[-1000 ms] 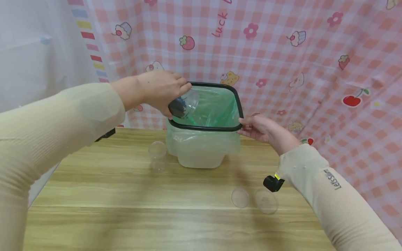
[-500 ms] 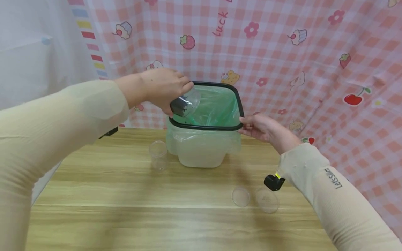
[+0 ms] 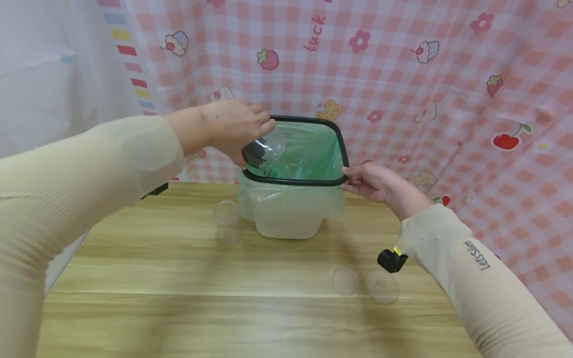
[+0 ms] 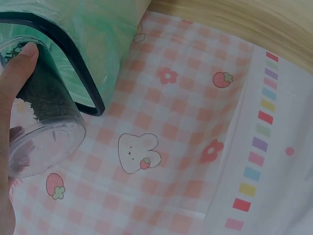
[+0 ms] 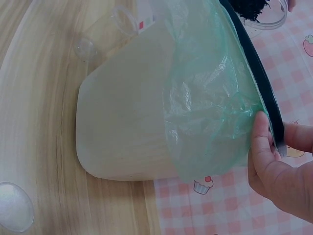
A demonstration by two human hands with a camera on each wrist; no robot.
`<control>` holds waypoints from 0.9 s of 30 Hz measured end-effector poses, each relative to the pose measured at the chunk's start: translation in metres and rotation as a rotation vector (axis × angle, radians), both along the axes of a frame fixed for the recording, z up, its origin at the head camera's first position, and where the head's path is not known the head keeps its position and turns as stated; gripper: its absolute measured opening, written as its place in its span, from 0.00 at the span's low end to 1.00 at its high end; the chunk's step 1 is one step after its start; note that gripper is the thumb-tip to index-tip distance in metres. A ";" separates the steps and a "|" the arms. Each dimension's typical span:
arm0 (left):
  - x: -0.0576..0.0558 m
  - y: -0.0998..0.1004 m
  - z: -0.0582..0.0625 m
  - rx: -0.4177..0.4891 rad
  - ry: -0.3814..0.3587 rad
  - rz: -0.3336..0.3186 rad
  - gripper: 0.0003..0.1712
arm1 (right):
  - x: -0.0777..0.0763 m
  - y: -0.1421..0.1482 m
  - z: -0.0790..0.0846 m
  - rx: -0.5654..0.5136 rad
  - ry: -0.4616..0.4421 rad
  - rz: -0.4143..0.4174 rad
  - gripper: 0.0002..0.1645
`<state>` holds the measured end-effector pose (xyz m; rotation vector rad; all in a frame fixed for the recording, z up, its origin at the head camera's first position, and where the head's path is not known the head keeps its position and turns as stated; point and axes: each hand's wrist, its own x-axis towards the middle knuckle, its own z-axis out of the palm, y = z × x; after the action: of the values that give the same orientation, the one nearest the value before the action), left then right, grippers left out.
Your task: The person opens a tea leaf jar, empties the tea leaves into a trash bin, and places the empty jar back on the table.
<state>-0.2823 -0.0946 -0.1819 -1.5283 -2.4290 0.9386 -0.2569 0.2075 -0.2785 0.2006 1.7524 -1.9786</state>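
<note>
My left hand (image 3: 230, 125) grips a clear plastic jar (image 3: 274, 143) and holds it tilted over the left side of a small trash bin (image 3: 288, 219). Dark shredded stuff (image 4: 48, 90) fills part of the jar; its exact kind is unclear. A few dark bits (image 3: 269, 173) show below the jar's mouth, inside the bin. A green plastic bag (image 3: 313, 144) lines the bin and hangs over its outside under a black rim ring (image 3: 295, 183). At the bin's right corner, my right hand (image 3: 373, 183) pinches the rim between thumb and fingers.
A second clear jar (image 3: 227, 221) stands on the wooden table (image 3: 201, 308) left of the bin. Two clear round lids (image 3: 344, 281) lie at the front right. A pink checked cloth (image 3: 295, 74) hangs close behind the bin.
My left hand and the jar have shifted slightly to the right, and dark bits now show below the jar's mouth. My right hand stays at the rim.
</note>
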 end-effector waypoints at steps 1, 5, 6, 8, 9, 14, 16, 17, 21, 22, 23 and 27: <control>0.000 0.000 0.000 0.000 0.001 0.000 0.56 | 0.000 0.000 0.000 0.001 0.001 0.001 0.19; 0.000 0.000 0.001 0.006 -0.007 0.003 0.57 | 0.000 0.000 0.000 0.010 0.001 0.000 0.18; 0.000 0.000 0.002 0.005 -0.010 0.005 0.57 | -0.001 0.000 0.000 0.011 0.000 -0.001 0.18; 0.000 0.000 0.002 0.007 -0.016 0.009 0.57 | -0.001 0.000 0.000 0.011 -0.001 -0.004 0.18; 0.000 0.001 0.003 0.006 -0.018 0.009 0.57 | -0.001 0.000 -0.001 0.012 -0.003 -0.008 0.18; -0.001 0.002 0.004 0.001 -0.018 0.007 0.57 | -0.002 0.001 -0.002 0.016 0.002 -0.007 0.19; 0.000 0.003 0.004 -0.004 -0.015 0.008 0.57 | -0.002 0.001 -0.002 0.020 0.001 -0.011 0.19; 0.000 0.003 0.004 -0.004 -0.015 0.009 0.57 | -0.001 0.000 -0.002 0.020 0.000 -0.012 0.19; -0.001 0.003 0.005 -0.013 -0.005 0.001 0.57 | -0.001 0.000 -0.001 0.016 0.005 -0.006 0.19; -0.001 0.003 0.005 -0.014 -0.002 -0.002 0.57 | -0.001 0.000 -0.001 0.013 0.008 -0.003 0.19; -0.001 0.003 0.005 -0.013 0.001 -0.005 0.57 | -0.001 0.000 -0.001 0.012 0.009 -0.001 0.19; -0.001 0.004 0.005 -0.013 0.001 -0.008 0.57 | 0.000 0.000 -0.001 0.011 0.011 0.004 0.20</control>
<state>-0.2835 -0.0910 -0.1768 -1.5395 -2.4189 0.9551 -0.2571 0.2077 -0.2795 0.1898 1.7700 -1.9712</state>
